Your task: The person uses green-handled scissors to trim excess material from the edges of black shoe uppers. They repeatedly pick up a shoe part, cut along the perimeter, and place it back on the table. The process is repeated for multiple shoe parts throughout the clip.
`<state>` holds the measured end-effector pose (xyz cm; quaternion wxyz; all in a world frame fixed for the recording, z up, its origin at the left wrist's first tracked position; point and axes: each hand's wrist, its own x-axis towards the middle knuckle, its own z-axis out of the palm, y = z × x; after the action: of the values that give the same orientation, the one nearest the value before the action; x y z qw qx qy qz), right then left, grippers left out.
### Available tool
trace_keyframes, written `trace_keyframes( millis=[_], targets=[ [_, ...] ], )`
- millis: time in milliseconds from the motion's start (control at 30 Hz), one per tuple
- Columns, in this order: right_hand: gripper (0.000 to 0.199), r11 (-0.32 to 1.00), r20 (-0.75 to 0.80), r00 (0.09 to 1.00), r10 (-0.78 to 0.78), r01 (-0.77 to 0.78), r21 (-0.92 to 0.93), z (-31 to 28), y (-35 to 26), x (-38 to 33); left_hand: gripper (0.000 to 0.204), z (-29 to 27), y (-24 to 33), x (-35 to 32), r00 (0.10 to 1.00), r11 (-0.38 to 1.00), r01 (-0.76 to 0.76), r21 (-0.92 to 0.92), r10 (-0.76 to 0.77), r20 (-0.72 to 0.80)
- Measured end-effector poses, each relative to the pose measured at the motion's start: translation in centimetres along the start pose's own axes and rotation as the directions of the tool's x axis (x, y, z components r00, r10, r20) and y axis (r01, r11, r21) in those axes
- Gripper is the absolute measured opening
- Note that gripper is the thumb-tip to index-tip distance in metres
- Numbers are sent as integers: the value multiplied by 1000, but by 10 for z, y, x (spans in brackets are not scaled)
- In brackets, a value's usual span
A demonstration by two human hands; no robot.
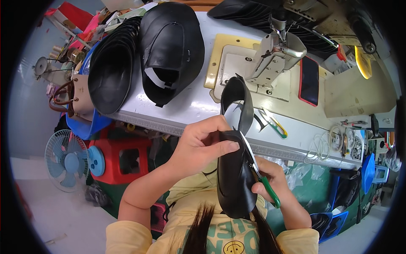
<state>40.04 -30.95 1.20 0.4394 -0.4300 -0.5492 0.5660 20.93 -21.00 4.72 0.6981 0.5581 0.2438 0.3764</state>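
A black leather shoe upper (234, 186) is pinched between the thumb and fingers of my left hand (207, 146), in front of my chest. Its looped upper end (242, 97) rises past the table's front edge toward the sewing machine (270, 59). Green-handled scissors (265, 186) are gripped in my right hand (272, 180), with their blades lying along the right side of the upper. Part of my right fingers is hidden behind the scissors and the leather.
Stacked black uppers (112, 76) and a larger black upper (173, 46) lie on the table's left. Thread snips (277, 125) and a red-edged phone (309, 80) rest near the machine. Below stand a red stool (112, 165) and a blue fan (67, 161). Loose thread (319, 148) hangs at the front edge.
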Motion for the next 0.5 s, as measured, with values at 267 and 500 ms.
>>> trace_keyframes(
  millis=[267,500],
  targets=[
    [71,995,-54,994,91,-89,40,4,-8,-5,10,-9,0,-2,996,994,87,67,-88,15],
    [70,983,-19,983,181,-180,43,3,-18,-11,13,-15,12,-4,990,971,119,206,-131,43]
  ],
)
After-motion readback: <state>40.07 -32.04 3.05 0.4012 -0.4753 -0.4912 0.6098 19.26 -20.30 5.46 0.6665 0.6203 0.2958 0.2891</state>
